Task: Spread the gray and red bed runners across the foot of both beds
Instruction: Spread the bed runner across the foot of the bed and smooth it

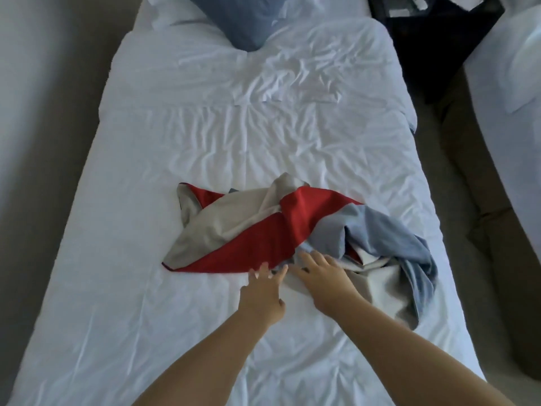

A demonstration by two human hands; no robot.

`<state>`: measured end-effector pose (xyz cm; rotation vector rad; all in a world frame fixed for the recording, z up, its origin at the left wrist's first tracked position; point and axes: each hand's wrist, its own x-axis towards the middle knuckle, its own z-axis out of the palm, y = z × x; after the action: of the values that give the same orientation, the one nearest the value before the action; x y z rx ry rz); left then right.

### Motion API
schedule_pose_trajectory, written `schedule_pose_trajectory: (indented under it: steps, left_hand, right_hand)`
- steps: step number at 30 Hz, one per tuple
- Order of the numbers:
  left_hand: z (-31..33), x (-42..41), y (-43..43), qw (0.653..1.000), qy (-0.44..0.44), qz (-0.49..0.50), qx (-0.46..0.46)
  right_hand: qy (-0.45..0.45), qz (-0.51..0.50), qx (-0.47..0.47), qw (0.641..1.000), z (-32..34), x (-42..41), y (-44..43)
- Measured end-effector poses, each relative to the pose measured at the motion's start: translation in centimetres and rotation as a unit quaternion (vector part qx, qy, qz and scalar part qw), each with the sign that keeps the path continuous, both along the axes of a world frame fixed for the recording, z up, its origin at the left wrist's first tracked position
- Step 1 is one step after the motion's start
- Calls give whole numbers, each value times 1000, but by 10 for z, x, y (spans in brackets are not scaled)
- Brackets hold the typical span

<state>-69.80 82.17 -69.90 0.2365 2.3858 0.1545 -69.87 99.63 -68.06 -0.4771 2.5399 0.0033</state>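
Head view: I am standing at the foot of the near bed (123,218), looking down its length.
Runner: gray and red bed runner (251,230) is lying crumpled mid-mattress, bunched and twisted, not yet spread; blue-gray cloth (407,244) is tangled into its right end.
Left hand: my left hand (262,291) is reaching with fingers splayed, gripping nothing, fingertips touching the red hem, likely to find an edge to pull flat.
Right hand: my right hand (325,276) is lying flat and unclenched on the bundle's near edge, probably pinning it while I am sorting layers.
Far right: second bed (503,92) is waiting, no runner showing on it.
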Motion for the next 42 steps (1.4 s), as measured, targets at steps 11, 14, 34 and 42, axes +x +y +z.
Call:
schedule_pose_trajectory:
  steps: [11, 14, 34, 42]
  left_hand:
    - [-103, -75, -36, 979, 92, -101, -150]
    - [-93, -83, -52, 982, 110, -119, -102]
    - [169, -183, -414, 877, 476, -65, -21]
    - [110, -169, -430, 947, 321, 9, 1]
  right_hand:
    - [107, -84, 3, 991, -78, -30, -38]
    - [66, -77, -23, 995, -67, -25, -47]
    - [138, -22, -214, 967, 125, -143, -299]
    - [101, -86, -170, 976, 61, -103, -341]
